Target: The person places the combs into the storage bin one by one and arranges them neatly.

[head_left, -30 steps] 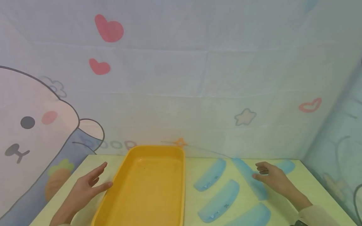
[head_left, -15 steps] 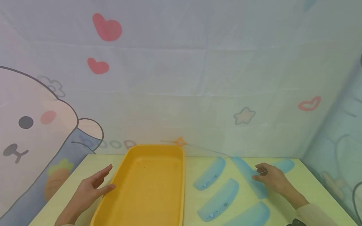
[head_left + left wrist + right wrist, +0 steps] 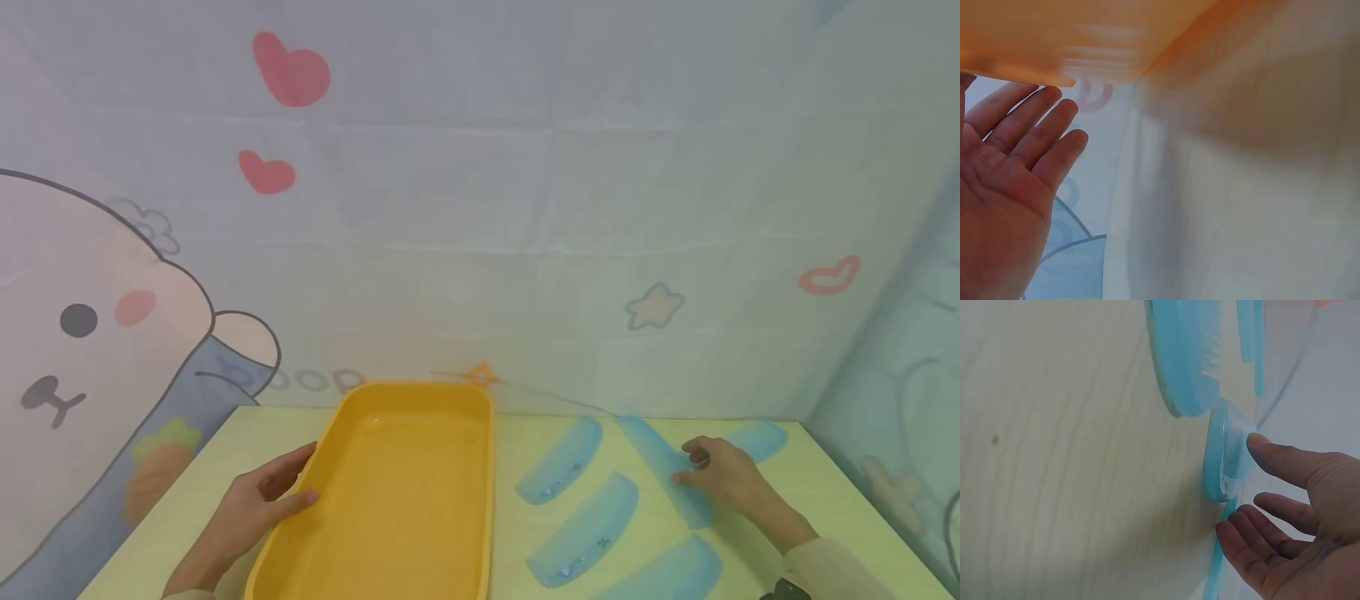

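In the head view my left hand (image 3: 247,508) is at the left rim of a yellow tray (image 3: 489,483), its thumb over the rim and the other fingers outside. The left wrist view shows those fingers extended, fingertips close under the tray's lip (image 3: 1016,78); the thumb is mostly hidden there. My right hand (image 3: 723,475) hovers over a translucent blue comb (image 3: 652,454) that lies slanted on the table. From the right wrist, thumb and fingers stand apart around the end of a blue comb (image 3: 1225,456), with nothing held between them.
More blue combs lie on the pale wooden table (image 3: 517,442): one at the back (image 3: 573,450), one in the middle (image 3: 588,525), one at the front edge (image 3: 675,575) and one behind the right hand (image 3: 765,440). A printed cloth (image 3: 450,208) hangs behind the table.
My left hand has moved right and slightly down, from beside the tray to its rim, with the thumb now over it. The right hand has stayed nearly in place over the comb.
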Motion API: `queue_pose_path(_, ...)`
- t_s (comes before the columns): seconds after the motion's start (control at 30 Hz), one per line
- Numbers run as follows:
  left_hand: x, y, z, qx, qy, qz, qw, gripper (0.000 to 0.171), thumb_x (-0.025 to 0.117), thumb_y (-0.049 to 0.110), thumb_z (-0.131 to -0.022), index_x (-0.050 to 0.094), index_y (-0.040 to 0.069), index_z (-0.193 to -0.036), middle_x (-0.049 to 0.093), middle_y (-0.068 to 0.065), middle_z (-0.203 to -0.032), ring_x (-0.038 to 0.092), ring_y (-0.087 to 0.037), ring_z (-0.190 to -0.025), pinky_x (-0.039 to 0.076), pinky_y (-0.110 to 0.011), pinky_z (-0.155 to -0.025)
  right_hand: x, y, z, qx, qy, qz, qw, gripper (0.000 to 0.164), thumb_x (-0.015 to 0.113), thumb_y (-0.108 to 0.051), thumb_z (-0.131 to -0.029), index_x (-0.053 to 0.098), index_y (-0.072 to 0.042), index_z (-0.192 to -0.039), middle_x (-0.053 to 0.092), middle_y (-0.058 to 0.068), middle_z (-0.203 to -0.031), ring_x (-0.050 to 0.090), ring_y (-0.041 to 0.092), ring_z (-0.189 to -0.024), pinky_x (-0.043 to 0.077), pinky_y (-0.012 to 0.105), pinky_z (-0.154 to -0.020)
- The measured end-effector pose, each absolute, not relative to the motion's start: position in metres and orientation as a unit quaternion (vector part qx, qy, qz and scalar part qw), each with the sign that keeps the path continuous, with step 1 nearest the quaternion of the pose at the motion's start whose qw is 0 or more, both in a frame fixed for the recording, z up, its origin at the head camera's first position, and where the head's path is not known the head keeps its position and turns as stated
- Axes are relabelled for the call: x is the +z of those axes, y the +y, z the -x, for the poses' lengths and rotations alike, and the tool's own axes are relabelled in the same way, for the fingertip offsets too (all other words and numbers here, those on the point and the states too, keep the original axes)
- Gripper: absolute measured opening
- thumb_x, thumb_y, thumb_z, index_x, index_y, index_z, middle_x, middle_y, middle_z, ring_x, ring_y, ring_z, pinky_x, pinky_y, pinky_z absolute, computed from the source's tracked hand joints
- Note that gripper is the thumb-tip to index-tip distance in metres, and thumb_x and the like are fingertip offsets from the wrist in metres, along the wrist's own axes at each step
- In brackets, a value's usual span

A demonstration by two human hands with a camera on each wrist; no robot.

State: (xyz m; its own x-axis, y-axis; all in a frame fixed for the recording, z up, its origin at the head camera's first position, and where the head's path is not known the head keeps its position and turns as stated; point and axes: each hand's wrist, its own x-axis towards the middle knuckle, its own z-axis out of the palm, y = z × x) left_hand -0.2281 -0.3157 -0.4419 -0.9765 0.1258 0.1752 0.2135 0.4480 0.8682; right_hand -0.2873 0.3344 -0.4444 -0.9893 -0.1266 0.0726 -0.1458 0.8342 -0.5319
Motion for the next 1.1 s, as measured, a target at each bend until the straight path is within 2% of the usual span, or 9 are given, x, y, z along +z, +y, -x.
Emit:
queue_pose_path(0.17, -0.443, -0.315, 0.228, -0.516, -0.85, 0.092, 0.041, 0.069, 0.08, 0.023, -0.099, 0.05, 0.003, -0.158, 0.055, -0.021, -0.154, 0.06, -0.013, -0.133, 0.048, -0.013, -0.099, -0.4436, 0.3335, 0.2889, 0.266, -0.961, -0.072, 0.01, 0.065, 0.089, -0.024, -0.087, 0.061, 0.019, -0.127, 0.069, 0.03, -0.112, 0.066, 0.049, -0.105, 0.057, 0.062, -0.089)
queue_pose_path(0.23, -0.4431, -0.3152, 0.2281, -0.521, -0.848, 0.09, 0.038, 0.069, 0.08, 0.022, -0.099, 0.05, 0.002, -0.158, 0.055, -0.021, -0.154, 0.06, -0.011, -0.132, 0.049, -0.013, -0.098, -0.4428, 0.3324, 0.2892, 0.261, -0.963, -0.07, 0.006, 0.065, 0.089, -0.025, -0.088, 0.061, 0.019, -0.126, 0.069, 0.029, -0.111, 0.066, 0.049, -0.105, 0.056, 0.062, -0.089)
queue_pose_path(0.33, -0.4434, -0.3158, 0.2281, -0.53, -0.843, 0.089, 0.034, 0.069, 0.079, 0.02, -0.099, 0.049, 0.0, -0.158, 0.054, -0.023, -0.154, 0.057, 0.002, -0.126, 0.05, -0.014, -0.097, -0.4418, 0.331, 0.2893, 0.261, -0.963, -0.065, -0.004, 0.062, 0.088, -0.025, -0.089, 0.062, 0.018, -0.124, 0.07, 0.027, -0.108, 0.066, 0.048, -0.103, 0.057, 0.061, -0.088)
queue_pose_path(0.4, -0.4433, -0.316, 0.2278, -0.532, -0.841, 0.088, 0.033, 0.069, 0.079, 0.019, -0.099, 0.049, -0.001, -0.158, 0.053, -0.023, -0.154, 0.056, 0.001, -0.127, 0.051, -0.015, -0.097, -0.4411, 0.3304, 0.2893, 0.267, -0.962, -0.062, -0.011, 0.059, 0.088, -0.024, -0.089, 0.062, 0.018, -0.123, 0.07, 0.026, -0.107, 0.066, 0.047, -0.102, 0.057, 0.06, -0.087)
queue_pose_path(0.53, -0.4434, -0.3162, 0.2276, -0.528, -0.844, 0.09, 0.033, 0.069, 0.079, 0.019, -0.099, 0.049, -0.001, -0.158, 0.052, -0.024, -0.155, 0.053, -0.024, -0.138, 0.053, -0.017, -0.096, -0.4389, 0.3299, 0.2887, 0.278, -0.959, -0.06, -0.02, 0.056, 0.087, -0.022, -0.09, 0.063, 0.018, -0.121, 0.071, 0.024, -0.106, 0.066, 0.046, -0.101, 0.057, 0.059, -0.087)
queue_pose_path(0.6, -0.4431, -0.316, 0.2279, -0.526, -0.845, 0.089, 0.033, 0.068, 0.079, 0.019, -0.099, 0.049, -0.001, -0.158, 0.051, -0.024, -0.156, 0.051, -0.032, -0.14, 0.053, -0.017, -0.096, -0.4384, 0.33, 0.2883, 0.278, -0.958, -0.059, -0.021, 0.056, 0.087, -0.023, -0.09, 0.063, 0.018, -0.121, 0.07, 0.023, -0.106, 0.066, 0.046, -0.101, 0.057, 0.059, -0.087)
queue_pose_path(0.8, -0.4424, -0.3154, 0.228, -0.523, -0.847, 0.086, 0.036, 0.068, 0.08, 0.019, -0.099, 0.05, -0.001, -0.157, 0.053, -0.023, -0.154, 0.054, -0.019, -0.136, 0.052, -0.016, -0.097, -0.4397, 0.3289, 0.289, 0.285, -0.957, -0.049, -0.035, 0.066, 0.087, -0.029, -0.09, 0.06, 0.021, -0.123, 0.068, 0.027, -0.11, 0.064, 0.049, -0.105, 0.056, 0.059, -0.088)
queue_pose_path(1.1, -0.4422, -0.3144, 0.2274, -0.53, -0.844, 0.08, 0.031, 0.069, 0.08, 0.019, -0.099, 0.049, 0.0, -0.158, 0.052, -0.023, -0.155, 0.048, -0.038, -0.142, 0.053, -0.017, -0.097, -0.4426, 0.3285, 0.2871, 0.309, -0.95, -0.025, -0.044, 0.066, 0.087, -0.03, -0.09, 0.06, 0.021, -0.121, 0.064, 0.035, -0.117, 0.06, 0.055, -0.111, 0.055, 0.061, -0.092)
